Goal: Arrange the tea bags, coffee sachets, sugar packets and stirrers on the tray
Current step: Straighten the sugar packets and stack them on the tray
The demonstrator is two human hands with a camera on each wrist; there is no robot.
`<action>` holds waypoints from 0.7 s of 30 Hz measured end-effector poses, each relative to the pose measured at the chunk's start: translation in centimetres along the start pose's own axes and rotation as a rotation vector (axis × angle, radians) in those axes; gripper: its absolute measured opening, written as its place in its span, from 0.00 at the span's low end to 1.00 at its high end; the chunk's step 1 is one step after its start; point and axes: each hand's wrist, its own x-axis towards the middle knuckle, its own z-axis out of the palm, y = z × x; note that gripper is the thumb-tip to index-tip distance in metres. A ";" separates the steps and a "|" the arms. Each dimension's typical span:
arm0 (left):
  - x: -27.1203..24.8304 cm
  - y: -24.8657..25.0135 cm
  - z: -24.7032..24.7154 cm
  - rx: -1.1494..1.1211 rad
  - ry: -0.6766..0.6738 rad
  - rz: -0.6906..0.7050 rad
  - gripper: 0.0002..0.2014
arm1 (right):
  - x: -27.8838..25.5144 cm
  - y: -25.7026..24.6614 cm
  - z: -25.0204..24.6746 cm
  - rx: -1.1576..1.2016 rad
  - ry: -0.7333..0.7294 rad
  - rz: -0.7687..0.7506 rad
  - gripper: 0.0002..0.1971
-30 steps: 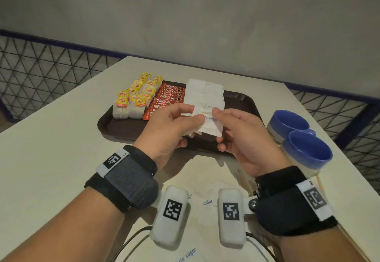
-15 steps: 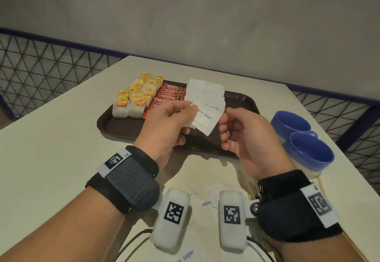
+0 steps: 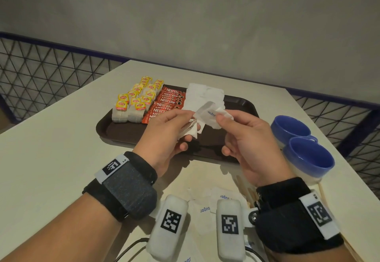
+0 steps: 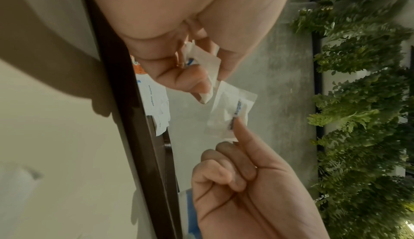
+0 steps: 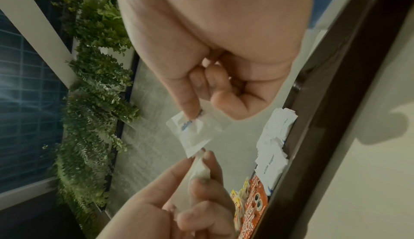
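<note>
I hold both hands above the near edge of the dark brown plastic tray (image 3: 107,126), which lies on the pale cream table (image 3: 51,159). My left hand (image 3: 164,136) has its fingers curled around a small bundle of white paper sugar packets (image 3: 190,131), thumb on top. My right hand (image 3: 244,138) pinches one white sugar packet with blue print (image 3: 209,113) between thumb and forefinger – in the right wrist view this packet (image 5: 195,133) hangs from my fingertips, and its lower corner touches the bundle in the other hand. On the tray there are three groups side by side: at the left the tea bags with yellow paper tags (image 3: 135,101), in the middle the red coffee sachets (image 3: 166,103), and just right of them a row of white sugar packets (image 3: 203,94). More loose sugar packets (image 3: 205,208) lie on the table near me, between my wrists, and beside them, partly under my right wrist, I see some thin wooden stirrers (image 3: 246,189). Two blue round cups (image 3: 308,155) stand at the right of the tray – close to it, one behind the other.
</note>
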 end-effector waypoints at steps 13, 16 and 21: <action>-0.6 -0.2 0.5 0.093 -0.061 0.023 0.13 | -0.3 -0.2 0.6 0.064 0.015 -0.095 0.08; -0.6 -0.3 0.2 0.113 -0.049 0.040 0.06 | -0.3 0.1 0.6 0.032 0.027 -0.109 0.08; -0.5 -0.3 0.3 0.112 -0.033 0.050 0.06 | -0.2 0.1 0.6 0.039 0.024 -0.080 0.14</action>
